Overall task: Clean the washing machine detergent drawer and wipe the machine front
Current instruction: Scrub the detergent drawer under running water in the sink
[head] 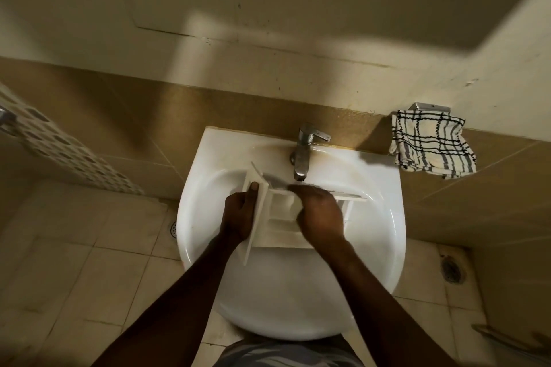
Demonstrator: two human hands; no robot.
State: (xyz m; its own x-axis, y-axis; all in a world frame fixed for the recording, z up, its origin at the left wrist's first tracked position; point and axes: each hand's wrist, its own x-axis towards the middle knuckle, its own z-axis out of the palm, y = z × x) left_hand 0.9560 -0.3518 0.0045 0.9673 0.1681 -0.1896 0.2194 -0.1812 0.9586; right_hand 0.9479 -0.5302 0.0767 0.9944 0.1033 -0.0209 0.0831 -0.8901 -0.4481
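The white detergent drawer (pixel 280 226) lies over the sink (pixel 298 307) at frame centre, below the tap (pixel 304 152), long axis left to right, front panel leftward. The left hand (pixel 238 214) grips that panel, thumb on top. The right hand (pixel 320 214) rests in the compartments; its blurred fingers' grip cannot be told. A checked cloth (pixel 432 143) hangs upper right on the tiled wall; beige floor tiles (pixel 89 262) lie below.

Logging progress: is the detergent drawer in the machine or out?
Out. The detergent drawer is held over the sink; left hand grips its front panel, right hand rests on it.
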